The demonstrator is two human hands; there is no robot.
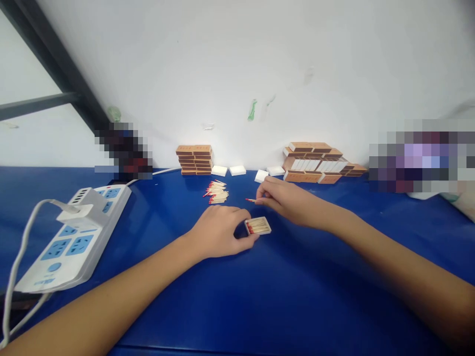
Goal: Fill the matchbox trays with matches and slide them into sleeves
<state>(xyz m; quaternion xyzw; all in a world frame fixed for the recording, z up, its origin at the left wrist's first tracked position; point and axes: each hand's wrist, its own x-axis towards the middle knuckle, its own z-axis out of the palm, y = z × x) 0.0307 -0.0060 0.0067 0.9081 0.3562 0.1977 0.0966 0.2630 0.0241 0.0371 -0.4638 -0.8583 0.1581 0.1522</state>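
Observation:
My left hand (pixel 218 232) rests on the blue table (pixel 282 296) with its fingers curled around the left end of a small open matchbox tray (pixel 258 226) that holds several red-tipped matches. My right hand (pixel 285 198) hovers just behind the tray and pinches a single match (pixel 251 200), red tip pointing left. A loose pile of matches (pixel 216 192) lies a little farther back, between my hands and the wall.
A neat stack of brown matchboxes (pixel 194 159) stands by the wall, with several white inner trays (pixel 237 170) beside it. A bigger, untidy heap of boxes (pixel 319 163) lies at the back right. A white and blue power strip (pixel 74 232) with a plugged-in adapter lies at the left.

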